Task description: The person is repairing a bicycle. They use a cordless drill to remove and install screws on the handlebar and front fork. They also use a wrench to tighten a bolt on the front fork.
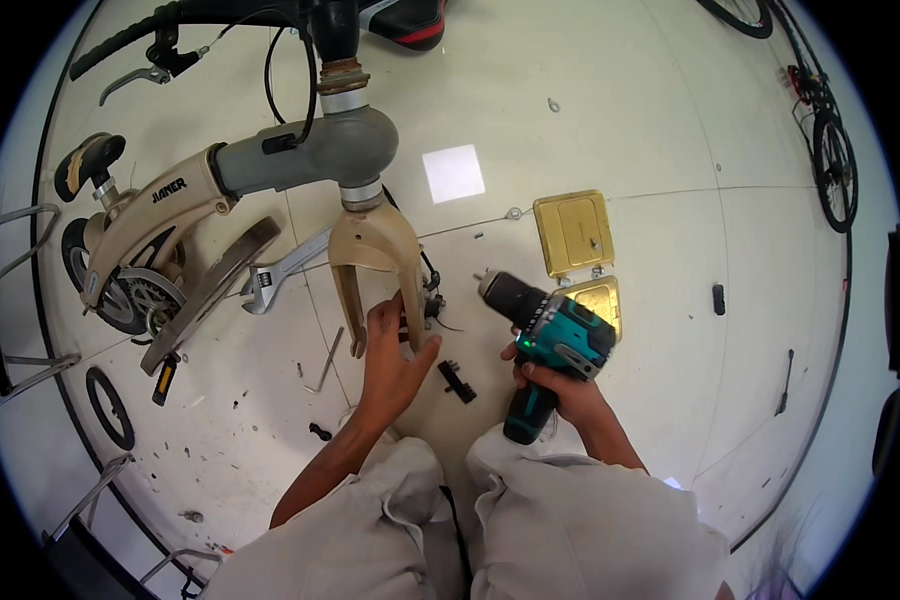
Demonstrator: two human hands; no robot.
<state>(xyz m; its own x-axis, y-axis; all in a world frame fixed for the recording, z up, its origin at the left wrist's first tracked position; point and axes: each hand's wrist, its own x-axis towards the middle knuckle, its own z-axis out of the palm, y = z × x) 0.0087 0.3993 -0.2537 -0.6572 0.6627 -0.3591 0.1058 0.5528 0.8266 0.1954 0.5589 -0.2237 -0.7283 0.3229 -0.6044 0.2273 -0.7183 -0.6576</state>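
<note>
Gripped in the right hand (pixel 560 385), a teal cordless drill (pixel 545 340) is aimed toward ten o'clock at the beige fork leg (pixel 413 300), clasped by the left hand (pixel 390 360).

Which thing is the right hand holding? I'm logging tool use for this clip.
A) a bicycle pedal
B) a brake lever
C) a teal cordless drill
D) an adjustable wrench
C: the right hand grips the handle of the teal cordless drill, while the adjustable wrench lies on the floor.

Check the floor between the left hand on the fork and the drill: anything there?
Head view: one small black part lies on the floor between the left hand on the fork and the drill in the right hand.
</note>
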